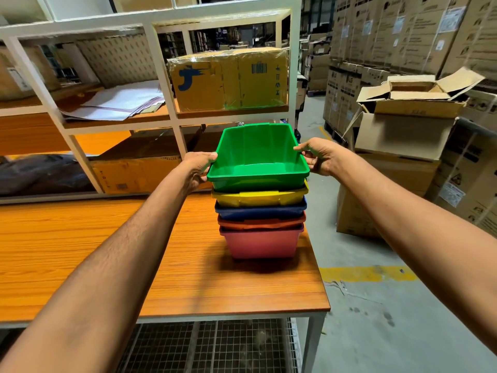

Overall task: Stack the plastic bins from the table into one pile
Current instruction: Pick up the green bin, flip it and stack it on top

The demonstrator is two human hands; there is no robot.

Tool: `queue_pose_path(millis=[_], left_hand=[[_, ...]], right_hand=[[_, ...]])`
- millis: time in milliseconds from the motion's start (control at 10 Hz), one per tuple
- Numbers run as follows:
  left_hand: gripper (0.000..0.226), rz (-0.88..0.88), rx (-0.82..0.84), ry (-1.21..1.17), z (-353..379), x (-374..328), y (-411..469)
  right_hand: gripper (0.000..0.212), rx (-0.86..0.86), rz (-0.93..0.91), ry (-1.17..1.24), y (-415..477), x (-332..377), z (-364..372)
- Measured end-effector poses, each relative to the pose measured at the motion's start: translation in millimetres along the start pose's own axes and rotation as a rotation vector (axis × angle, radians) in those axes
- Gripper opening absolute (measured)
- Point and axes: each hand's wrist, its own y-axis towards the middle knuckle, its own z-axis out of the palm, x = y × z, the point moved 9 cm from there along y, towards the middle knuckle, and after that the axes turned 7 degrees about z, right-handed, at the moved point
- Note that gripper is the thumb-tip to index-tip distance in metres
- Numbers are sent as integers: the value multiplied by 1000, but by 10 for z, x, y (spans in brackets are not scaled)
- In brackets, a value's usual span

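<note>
Near the right edge of the orange table (pixel 107 251), a pile of bins is standing. We are reaching both arms out, left hand (pixel 197 169) and right hand (pixel 320 157) pinching the side rims of the green bin (pixel 258 157) on top.

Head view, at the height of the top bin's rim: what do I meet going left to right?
Left to right: shelf cardboard box → left hand → green bin → right hand → stacked cardboard boxes.
</note>
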Motion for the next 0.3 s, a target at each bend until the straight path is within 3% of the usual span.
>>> queue_pose_path(millis=[100, 200, 300], left_hand=[[26, 53, -27, 1, -43, -50, -98], [34, 173, -66, 38, -110, -153, -216], [38, 294, -103, 123, -155, -251, -344]], right_hand=[[11, -52, -42, -30, -105, 2, -35], [30, -172, -187, -89, -394, 102, -83], [26, -279, -348, -147, -632, 201, -97]])
